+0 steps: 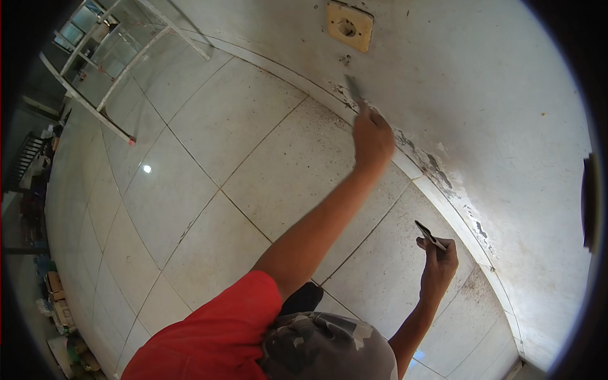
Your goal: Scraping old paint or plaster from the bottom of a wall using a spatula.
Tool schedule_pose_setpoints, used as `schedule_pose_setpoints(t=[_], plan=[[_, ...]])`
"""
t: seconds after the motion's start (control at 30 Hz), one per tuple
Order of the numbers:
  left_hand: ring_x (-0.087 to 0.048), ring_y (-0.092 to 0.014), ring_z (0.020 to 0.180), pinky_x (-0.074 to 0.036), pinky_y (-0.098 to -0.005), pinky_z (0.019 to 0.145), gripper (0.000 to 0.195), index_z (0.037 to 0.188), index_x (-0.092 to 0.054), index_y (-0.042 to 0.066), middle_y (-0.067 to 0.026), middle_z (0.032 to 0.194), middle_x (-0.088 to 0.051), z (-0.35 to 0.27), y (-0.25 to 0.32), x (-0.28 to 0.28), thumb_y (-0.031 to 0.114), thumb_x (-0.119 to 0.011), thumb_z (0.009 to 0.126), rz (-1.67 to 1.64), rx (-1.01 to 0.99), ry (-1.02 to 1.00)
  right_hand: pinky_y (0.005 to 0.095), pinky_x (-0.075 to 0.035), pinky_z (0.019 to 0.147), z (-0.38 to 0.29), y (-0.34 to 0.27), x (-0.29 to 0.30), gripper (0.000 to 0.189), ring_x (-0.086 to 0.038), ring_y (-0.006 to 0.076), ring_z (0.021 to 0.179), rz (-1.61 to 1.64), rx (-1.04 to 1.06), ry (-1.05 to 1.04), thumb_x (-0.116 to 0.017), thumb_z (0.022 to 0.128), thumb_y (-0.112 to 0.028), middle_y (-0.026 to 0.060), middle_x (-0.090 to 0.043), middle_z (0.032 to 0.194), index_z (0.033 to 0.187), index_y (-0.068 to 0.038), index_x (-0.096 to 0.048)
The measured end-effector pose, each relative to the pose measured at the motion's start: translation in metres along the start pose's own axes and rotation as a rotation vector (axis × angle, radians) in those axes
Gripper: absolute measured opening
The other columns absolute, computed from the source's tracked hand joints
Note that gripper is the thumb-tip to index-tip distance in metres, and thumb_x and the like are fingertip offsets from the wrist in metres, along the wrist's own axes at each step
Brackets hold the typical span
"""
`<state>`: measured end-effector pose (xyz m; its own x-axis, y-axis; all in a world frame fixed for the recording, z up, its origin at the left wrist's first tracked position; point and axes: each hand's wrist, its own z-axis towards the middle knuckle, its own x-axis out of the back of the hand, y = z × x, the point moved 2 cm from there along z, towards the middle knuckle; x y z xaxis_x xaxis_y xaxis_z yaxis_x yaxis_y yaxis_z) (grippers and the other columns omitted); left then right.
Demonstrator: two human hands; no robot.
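Note:
My left hand grips a scraper with a flat grey blade, which is blurred. The blade is at the lower part of a white wall, just above the baseboard; contact cannot be told. Flaked paint and dark damaged patches run along the wall near that hand. Lower right, my right hand holds a thin flat tool with a dark edge, off the wall and above the floor tiles. Its exact kind is unclear.
A yellowed wall socket is above the scraper. Paint crumbs and dust lie on the tiled floor along the baseboard. A metal frame with legs stands at upper left. Boxes and other goods line the far left.

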<state>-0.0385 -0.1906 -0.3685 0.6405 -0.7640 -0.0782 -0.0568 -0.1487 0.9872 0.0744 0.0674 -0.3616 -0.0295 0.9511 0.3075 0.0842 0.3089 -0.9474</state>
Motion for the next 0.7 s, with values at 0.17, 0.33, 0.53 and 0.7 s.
schedule_pose_setpoints(t=[0.17,0.33,0.53,0.7], plan=[[-0.064,-0.031,0.090,-0.050,-0.0385,0.081,0.052,0.144,-0.028,-0.016,-0.0300,0.110,-0.060,0.013,-0.002,0.006,0.011,-0.036,0.100,-0.106,0.098,0.016,0.0280,-0.052,0.081,-0.004,-0.006,0.009,0.009,-0.072,0.0191,0.087,-0.066,-0.006,0.027,-0.062,0.094,-0.002,0.0142,-0.072,0.087,0.091,0.003,-0.056],[-0.063,-0.027,0.086,-0.049,-0.0369,0.076,0.052,0.146,-0.032,-0.010,-0.0261,0.106,-0.062,0.015,-0.018,0.024,0.011,-0.037,0.100,0.085,0.010,0.025,0.0302,-0.052,0.085,-0.001,-0.008,0.006,0.009,-0.071,0.0199,0.090,-0.012,0.004,0.001,-0.060,0.095,-0.004,0.0159,-0.072,0.088,0.093,0.003,-0.056],[-0.061,-0.024,0.072,-0.048,-0.0369,0.069,0.051,0.147,-0.036,-0.004,-0.0214,0.086,-0.063,0.000,-0.020,0.030,0.011,-0.038,0.099,0.108,-0.010,-0.026,0.0291,-0.052,0.083,-0.003,-0.010,0.010,0.005,-0.072,0.0199,0.090,-0.018,0.023,0.007,-0.060,0.094,0.000,0.0150,-0.072,0.087,0.094,0.004,-0.056],[-0.054,-0.018,0.060,-0.046,-0.0341,0.060,0.049,0.146,-0.041,-0.002,-0.0153,0.076,-0.062,0.018,-0.058,0.047,0.009,-0.039,0.099,0.367,-0.336,0.165,0.0285,-0.052,0.082,-0.004,-0.023,0.002,0.005,-0.072,0.0198,0.089,0.008,0.027,0.006,-0.060,0.094,0.000,0.0148,-0.071,0.087,0.092,0.004,-0.056]])
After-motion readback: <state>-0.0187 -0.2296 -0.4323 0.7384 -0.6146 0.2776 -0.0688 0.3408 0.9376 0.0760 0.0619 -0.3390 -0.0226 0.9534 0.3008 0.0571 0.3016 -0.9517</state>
